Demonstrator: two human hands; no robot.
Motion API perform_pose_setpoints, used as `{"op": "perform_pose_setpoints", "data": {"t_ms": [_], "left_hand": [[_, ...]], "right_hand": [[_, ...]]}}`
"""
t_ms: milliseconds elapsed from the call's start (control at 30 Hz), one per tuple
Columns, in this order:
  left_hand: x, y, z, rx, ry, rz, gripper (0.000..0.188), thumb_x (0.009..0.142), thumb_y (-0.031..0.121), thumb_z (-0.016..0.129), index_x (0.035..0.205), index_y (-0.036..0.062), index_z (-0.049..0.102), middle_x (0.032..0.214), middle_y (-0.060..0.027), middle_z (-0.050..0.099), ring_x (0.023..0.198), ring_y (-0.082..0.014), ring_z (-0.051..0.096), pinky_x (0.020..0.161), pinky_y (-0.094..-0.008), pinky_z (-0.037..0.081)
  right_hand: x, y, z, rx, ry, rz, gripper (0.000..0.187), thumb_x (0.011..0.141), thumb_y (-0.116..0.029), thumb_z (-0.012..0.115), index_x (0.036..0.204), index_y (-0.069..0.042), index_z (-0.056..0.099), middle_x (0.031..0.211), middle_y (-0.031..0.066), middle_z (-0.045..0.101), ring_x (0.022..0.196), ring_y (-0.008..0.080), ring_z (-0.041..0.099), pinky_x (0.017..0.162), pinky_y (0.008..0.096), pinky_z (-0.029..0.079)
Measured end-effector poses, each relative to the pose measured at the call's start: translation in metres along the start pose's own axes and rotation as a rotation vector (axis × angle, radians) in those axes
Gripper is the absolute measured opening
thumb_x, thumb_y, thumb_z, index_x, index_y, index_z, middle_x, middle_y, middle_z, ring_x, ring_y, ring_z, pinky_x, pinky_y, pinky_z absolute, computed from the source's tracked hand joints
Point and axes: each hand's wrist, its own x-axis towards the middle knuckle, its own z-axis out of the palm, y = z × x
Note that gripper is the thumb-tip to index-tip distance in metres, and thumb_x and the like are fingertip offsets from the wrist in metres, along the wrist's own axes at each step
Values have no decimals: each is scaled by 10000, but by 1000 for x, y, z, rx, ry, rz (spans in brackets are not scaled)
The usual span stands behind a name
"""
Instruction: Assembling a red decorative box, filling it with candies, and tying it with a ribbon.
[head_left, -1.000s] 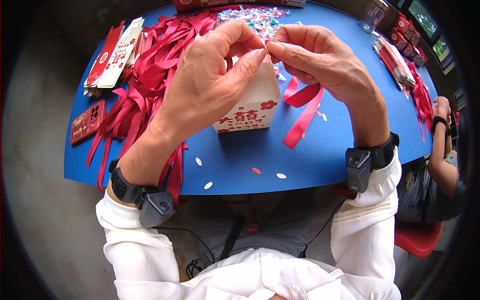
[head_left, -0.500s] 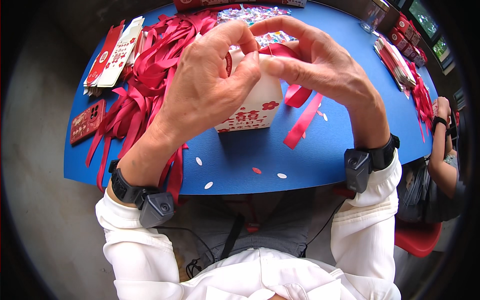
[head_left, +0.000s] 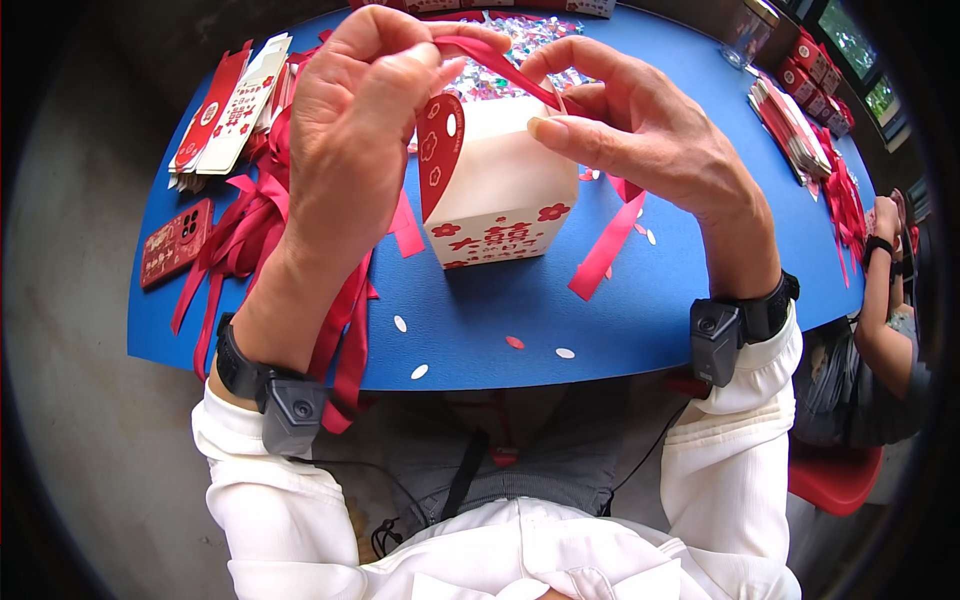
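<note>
A small white cardboard gift box (head_left: 500, 195) with red flowers, red lettering and a red side flap stands upright on the blue table. Above it, a red ribbon (head_left: 495, 62) stretches between my hands. My left hand (head_left: 365, 110) pinches the ribbon at the box's upper left. At the box's top right, my right hand (head_left: 635, 125) has thumb and fingers closed around the ribbon where it meets the box top. One loose ribbon end hangs down right of the box, and another piece shows below my left wrist. My right fingers partly hide the box's top edge.
A heap of red ribbons (head_left: 255, 225) and flat box blanks (head_left: 222, 110) lie at left, near a red phone (head_left: 176, 243). Shiny wrapped candies (head_left: 490, 75) sit behind the box. More blanks (head_left: 790, 125) and a jar (head_left: 749, 32) are at right, beside another person's arm (head_left: 880, 300).
My left hand has moved left and up, drawing the ribbon out from the box top. The box's red flap now shows. My right hand stays nearly in place.
</note>
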Motion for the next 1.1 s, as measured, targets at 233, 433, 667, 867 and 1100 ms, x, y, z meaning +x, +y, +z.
{"op": "perform_pose_setpoints", "data": {"t_ms": [233, 433, 667, 867, 1100], "left_hand": [[0, 2, -10, -268, 13, -86, 177, 1002, 168, 394, 1060, 53, 515, 1171, -234, 647, 1224, -342, 585, 1096, -455, 425], [2, 10, 1, -408, -116, -107, 162, 1019, 170, 369, 1031, 53, 480, 816, -62, 523, 874, -208, 600, 998, -407, 474], [4, 18, 1, -276, -127, -61, 115, 1007, 119, 379, 937, 71, 456, 706, -4, 439, 553, -63, 371, 575, -241, 419], [-1, 11, 12, -41, -97, -107, 119, 1002, 96, 391, 906, 53, 447, 674, -4, 435, 508, -36, 336, 467, -194, 335], [-5, -4, 8, -44, -103, -122, 90, 1016, 111, 403, 1006, 47, 466, 718, -15, 451, 551, -59, 417, 593, -241, 472]], "right_hand": [[-2, -4, 4, 84, -27, -39, 505, 892, -460, 715, 1230, -108, 587, 994, 124, 705, 919, 181, 691, 788, 308, 584], [3, 2, 14, 219, 47, -123, 431, 920, -488, 666, 1114, -103, 655, 946, 68, 706, 892, 114, 677, 737, 235, 568], [-1, -7, 10, 28, 47, -106, 318, 983, -401, 618, 1000, -85, 647, 833, 14, 658, 800, 59, 625, 662, 199, 526], [3, 2, 15, 1, 106, -82, 320, 996, -372, 604, 1030, -57, 646, 887, 35, 679, 825, 92, 650, 698, 232, 553], [7, 5, 22, -18, 105, -146, 293, 1013, -314, 584, 1101, -44, 655, 950, 57, 691, 850, 103, 658, 719, 243, 560]]}}
